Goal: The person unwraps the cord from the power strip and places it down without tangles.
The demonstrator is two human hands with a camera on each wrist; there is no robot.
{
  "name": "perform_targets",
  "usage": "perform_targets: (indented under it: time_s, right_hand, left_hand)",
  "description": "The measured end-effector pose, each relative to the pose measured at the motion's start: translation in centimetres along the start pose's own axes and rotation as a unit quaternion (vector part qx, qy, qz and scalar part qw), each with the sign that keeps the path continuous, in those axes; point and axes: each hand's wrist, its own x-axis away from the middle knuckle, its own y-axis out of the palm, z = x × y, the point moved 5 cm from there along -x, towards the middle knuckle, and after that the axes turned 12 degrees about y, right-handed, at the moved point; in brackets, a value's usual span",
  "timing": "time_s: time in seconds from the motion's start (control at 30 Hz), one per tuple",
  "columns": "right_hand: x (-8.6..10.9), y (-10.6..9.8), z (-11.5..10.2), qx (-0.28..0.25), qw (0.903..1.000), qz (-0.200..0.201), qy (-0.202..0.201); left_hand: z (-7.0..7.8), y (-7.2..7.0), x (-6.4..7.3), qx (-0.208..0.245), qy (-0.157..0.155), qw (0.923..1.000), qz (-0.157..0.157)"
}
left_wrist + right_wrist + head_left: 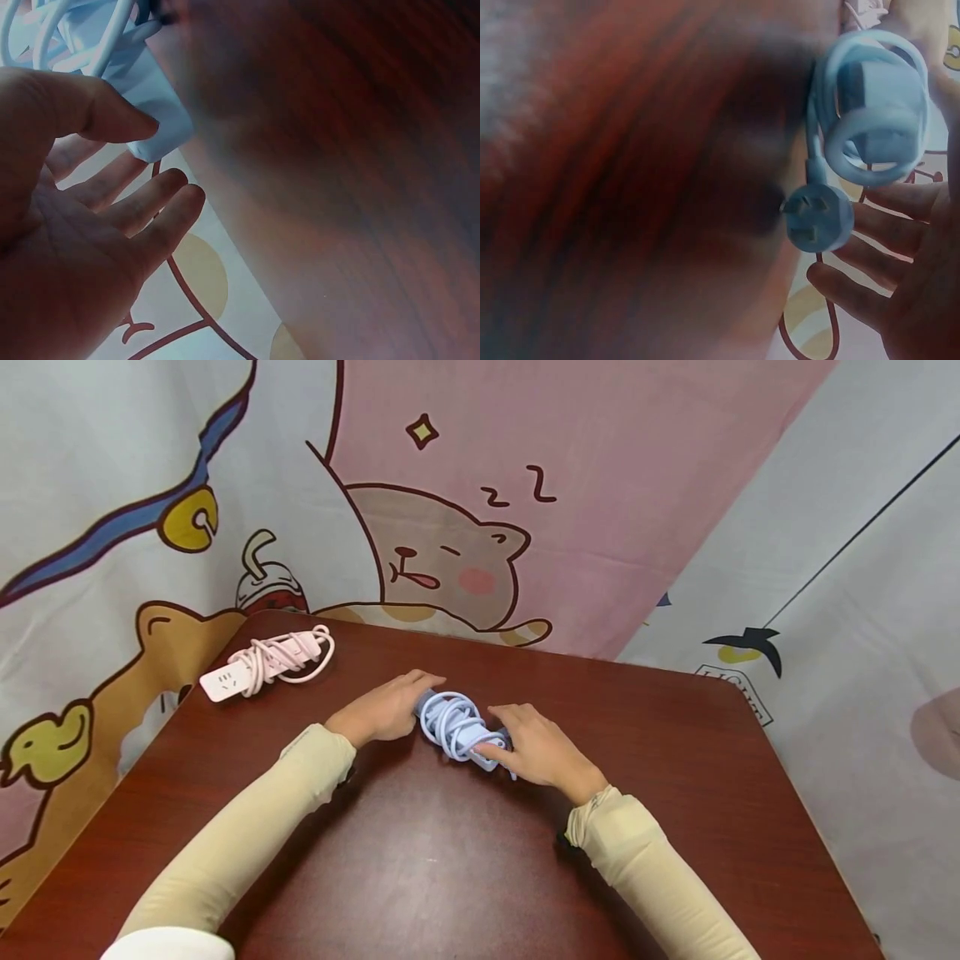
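A light blue power strip, wrapped in its own blue cord, lies between both hands. My left hand is at its left end. In the left wrist view, that hand's thumb overlaps the end of the strip, and its other fingers extend loosely beyond. At the opposite end is my right hand, thumb on the near side and fingers on the far side. The right wrist view shows the round three-pin plug hanging from the cord coils, close to fairly straight fingers.
A pink and white power strip with its pink cord wound round it lies at the back left of the dark red wooden table. Behind the table hangs a cartoon-printed curtain.
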Motion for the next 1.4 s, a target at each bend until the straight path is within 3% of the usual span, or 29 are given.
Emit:
perform_targets:
  time_s: [0.3,0.8,1.27,1.4]
  right_hand:
    - [0.4,0.8,-0.5,0.007,0.9998,0.002,-0.018]
    - [0.6,1.2,-0.7,0.032,0.9978,0.030,-0.050]
    - [-0.2,1.1,0.9,-0.033,0.9985,-0.002,-0.043]
    - [-0.5,1.0,1.9,-0.062,0.9977,-0.016,-0.024]
  left_hand:
    - [0.1,0.4,0.3,-0.006,0.022,0.9995,0.023]
    - [0.1,0.8,0.7,-0.007,0.023,0.9989,0.040]
    - [0.0,0.9,0.8,-0.016,0.036,0.9981,0.047]
    - [-0.1,1.0,0.8,-0.017,0.050,0.9976,0.045]
